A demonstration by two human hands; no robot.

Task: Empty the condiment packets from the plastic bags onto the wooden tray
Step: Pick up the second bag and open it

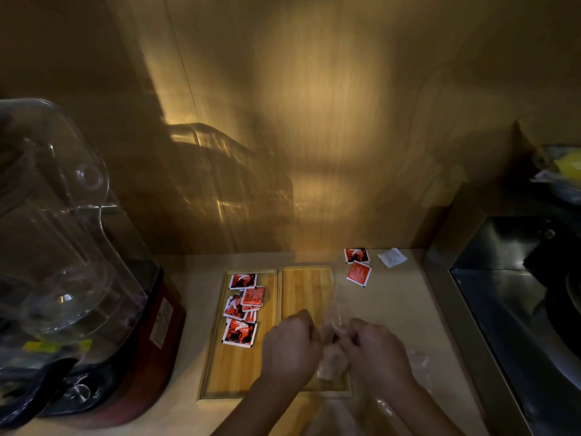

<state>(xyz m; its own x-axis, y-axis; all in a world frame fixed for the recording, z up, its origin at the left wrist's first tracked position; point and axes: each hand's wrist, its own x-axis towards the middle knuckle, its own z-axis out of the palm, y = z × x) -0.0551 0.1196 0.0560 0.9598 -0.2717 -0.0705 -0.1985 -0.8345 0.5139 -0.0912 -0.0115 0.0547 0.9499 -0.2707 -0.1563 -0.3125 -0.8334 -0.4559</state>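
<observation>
Blender: stands at your far left on the worktop, clear jug on a dark red base.
Tray: wooden, two compartments side by side, just right of the blender.
Left compartment: holds a loose cluster of red packets, some overlapping, in its far half; the near half is bare.
Right compartment: its far half shows bare wood; your hands cover the near half.
Left hand: curled over the tray's middle, fingers pressed together, pinching the top of the bag.
Bag: clear plastic, held between your two hands over the right compartment; a pale bundle shows inside, but you cannot tell what it is in this dim light.
Right hand: just beside the left, fingers closed on the same bag's top.
Loose packets: two red ones lie on the worktop beyond the tray's far right corner, touching each other.
White packet: just right of those two, near the wall.
Crumpled plastic: clear, lies on the worktop right of your right hand.
Sink: dark metal basin at the far right.
</observation>
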